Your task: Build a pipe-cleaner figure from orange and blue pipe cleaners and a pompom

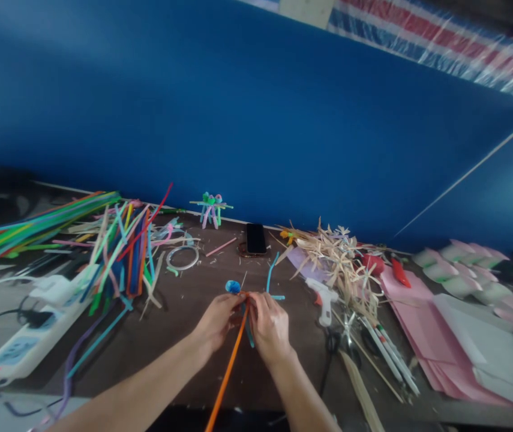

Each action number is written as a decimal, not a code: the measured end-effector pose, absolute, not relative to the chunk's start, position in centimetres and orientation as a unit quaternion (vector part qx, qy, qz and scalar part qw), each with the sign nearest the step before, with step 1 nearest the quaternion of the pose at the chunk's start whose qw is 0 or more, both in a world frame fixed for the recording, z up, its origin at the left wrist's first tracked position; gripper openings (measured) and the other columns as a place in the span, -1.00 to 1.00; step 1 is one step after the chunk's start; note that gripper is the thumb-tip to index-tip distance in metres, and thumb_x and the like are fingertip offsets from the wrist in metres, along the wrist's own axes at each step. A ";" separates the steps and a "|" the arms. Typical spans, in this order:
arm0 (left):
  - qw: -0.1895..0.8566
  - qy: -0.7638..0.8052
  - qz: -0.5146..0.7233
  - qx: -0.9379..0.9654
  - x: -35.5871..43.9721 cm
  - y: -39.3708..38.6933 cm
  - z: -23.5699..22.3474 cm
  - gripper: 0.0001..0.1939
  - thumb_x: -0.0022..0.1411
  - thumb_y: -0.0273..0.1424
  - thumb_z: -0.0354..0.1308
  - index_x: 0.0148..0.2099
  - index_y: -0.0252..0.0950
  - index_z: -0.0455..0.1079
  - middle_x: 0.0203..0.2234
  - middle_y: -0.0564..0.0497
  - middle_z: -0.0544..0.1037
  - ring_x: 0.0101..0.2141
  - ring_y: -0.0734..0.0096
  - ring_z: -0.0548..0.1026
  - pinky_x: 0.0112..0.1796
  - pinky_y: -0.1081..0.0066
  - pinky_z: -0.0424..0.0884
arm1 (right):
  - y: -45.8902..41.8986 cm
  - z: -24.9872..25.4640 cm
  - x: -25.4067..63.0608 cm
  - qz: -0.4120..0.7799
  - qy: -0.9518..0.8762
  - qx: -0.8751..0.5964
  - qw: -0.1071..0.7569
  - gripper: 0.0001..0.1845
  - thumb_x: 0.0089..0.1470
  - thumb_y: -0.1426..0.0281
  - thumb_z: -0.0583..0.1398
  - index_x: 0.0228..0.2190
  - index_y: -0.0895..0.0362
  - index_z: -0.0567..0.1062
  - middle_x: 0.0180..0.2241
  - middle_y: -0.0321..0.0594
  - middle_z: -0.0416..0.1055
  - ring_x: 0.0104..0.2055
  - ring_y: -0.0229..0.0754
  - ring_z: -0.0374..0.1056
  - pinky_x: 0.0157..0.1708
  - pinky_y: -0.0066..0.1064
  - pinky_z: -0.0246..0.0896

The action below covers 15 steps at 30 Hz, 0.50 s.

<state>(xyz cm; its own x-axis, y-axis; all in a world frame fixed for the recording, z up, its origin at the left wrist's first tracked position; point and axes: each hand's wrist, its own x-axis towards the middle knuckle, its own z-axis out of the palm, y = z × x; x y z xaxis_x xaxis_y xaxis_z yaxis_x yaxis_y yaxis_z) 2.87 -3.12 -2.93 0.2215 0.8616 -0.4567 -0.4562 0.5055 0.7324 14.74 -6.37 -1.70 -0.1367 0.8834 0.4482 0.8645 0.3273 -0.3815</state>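
Orange pipe cleaner (pixel 230 366), pinched in the grip of left hand (pixel 215 322) and right hand (pixel 270 327), angled toward near edge of table (pixel 173 315)

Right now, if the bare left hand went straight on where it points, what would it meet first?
Probably the bare right hand, just across the long, thin, orange strip; depth there is unclear.
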 end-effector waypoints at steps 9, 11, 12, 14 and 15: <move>0.737 0.436 0.420 0.301 2.7 -3.3 -1.7 -0.80 -0.17 -0.32 0.25 -0.50 -0.37 0.41 -0.63 0.03 0.44 -0.56 0.46 0.38 -0.49 0.48 0.27 | -5.9 -0.7 15.1 0.024 -0.757 -0.572 0.316 -0.84 0.07 0.45 0.05 -0.34 0.11 0.42 -0.43 -0.23 0.35 -0.38 -0.25 0.30 -0.40 -0.50 0.11; 0.715 0.444 0.430 0.325 2.6 -3.3 -1.9 -0.78 -0.18 -0.32 0.26 -0.47 -0.38 0.43 -0.61 0.00 0.47 -0.53 0.42 0.40 -0.46 0.47 0.27 | -5.8 -0.7 15.1 0.053 -0.741 -0.582 0.332 -0.88 0.03 0.47 0.08 -0.37 0.12 0.42 -0.45 -0.25 0.36 -0.39 -0.25 0.31 -0.40 -0.50 0.11; 0.702 0.448 0.437 0.339 2.6 -3.2 -2.1 -0.78 -0.18 -0.32 0.26 -0.47 -0.39 0.44 -0.60 0.00 0.48 -0.51 0.40 0.41 -0.45 0.47 0.27 | -5.7 -0.7 15.1 0.068 -0.730 -0.588 0.341 -0.90 0.01 0.47 0.10 -0.40 0.12 0.42 -0.46 -0.26 0.36 -0.40 -0.26 0.31 -0.40 -0.50 0.12; 0.676 0.452 0.448 0.371 2.5 -3.0 -2.5 -0.77 -0.17 -0.32 0.26 -0.47 -0.40 0.45 -0.59 0.00 0.50 -0.49 0.38 0.41 -0.41 0.47 0.28 | -5.6 -0.6 15.1 0.092 -0.711 -0.599 0.357 -0.93 -0.02 0.47 0.12 -0.44 0.12 0.42 -0.46 -0.27 0.36 -0.41 -0.26 0.30 -0.41 -0.50 0.12; 0.662 0.453 0.450 0.392 2.5 -2.9 -2.7 -0.77 -0.15 -0.31 0.25 -0.46 -0.41 0.45 -0.59 0.00 0.50 -0.48 0.38 0.41 -0.40 0.47 0.28 | -5.6 -0.5 15.1 0.099 -0.701 -0.606 0.363 -0.94 -0.03 0.47 0.13 -0.46 0.12 0.43 -0.46 -0.27 0.35 -0.41 -0.25 0.30 -0.41 -0.49 0.13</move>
<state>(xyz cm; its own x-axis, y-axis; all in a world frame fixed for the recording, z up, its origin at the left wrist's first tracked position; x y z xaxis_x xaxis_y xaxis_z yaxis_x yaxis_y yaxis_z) 2.49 -2.90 -2.68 0.1843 0.9514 -0.2469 -0.2400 0.2872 0.9273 15.07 -5.55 -0.52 -0.0017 0.9213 0.3889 0.7777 0.2457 -0.5786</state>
